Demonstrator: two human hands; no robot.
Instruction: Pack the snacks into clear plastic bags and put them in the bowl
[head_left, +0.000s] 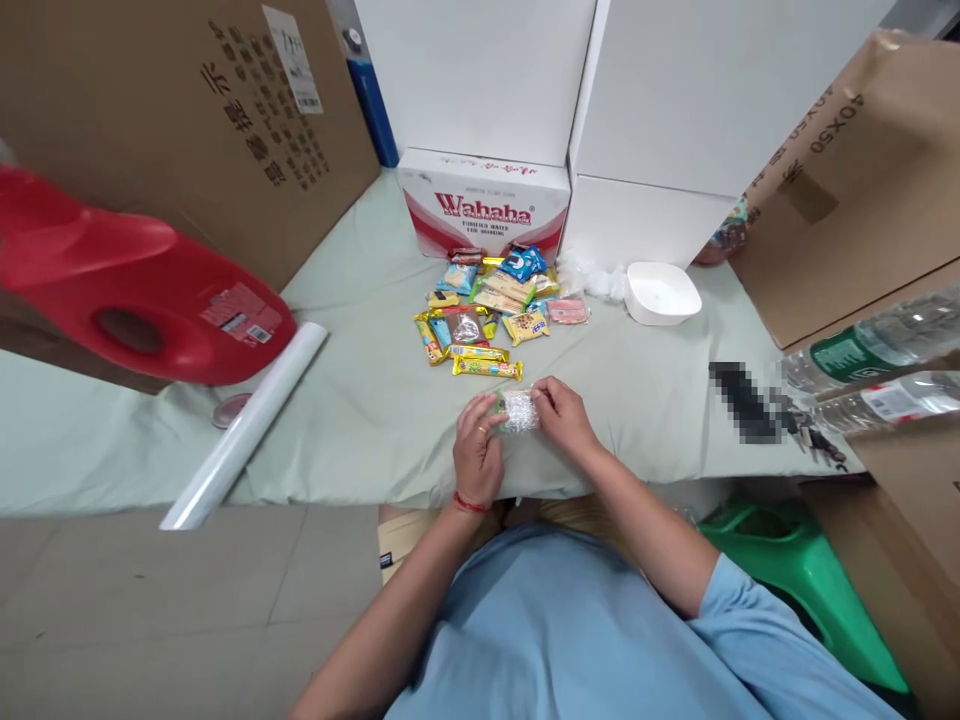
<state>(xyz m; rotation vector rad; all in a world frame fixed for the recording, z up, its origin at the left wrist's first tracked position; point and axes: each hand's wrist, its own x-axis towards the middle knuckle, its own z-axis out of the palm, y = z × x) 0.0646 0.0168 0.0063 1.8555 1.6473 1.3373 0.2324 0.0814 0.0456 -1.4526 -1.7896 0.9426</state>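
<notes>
Both hands — left hand [477, 455], right hand [564, 417] — pinch a crinkly clear-wrapped snack packet [519, 410] on wrinkled green cloth [360, 400].

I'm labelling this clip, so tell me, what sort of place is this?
Probably a storeroom or packing corner, not a home kitchen. Large cardboard boxes and white cartons ring a cloth-covered surface, where both hands hold a small wrapped packet near a pile of snack packets.
</notes>
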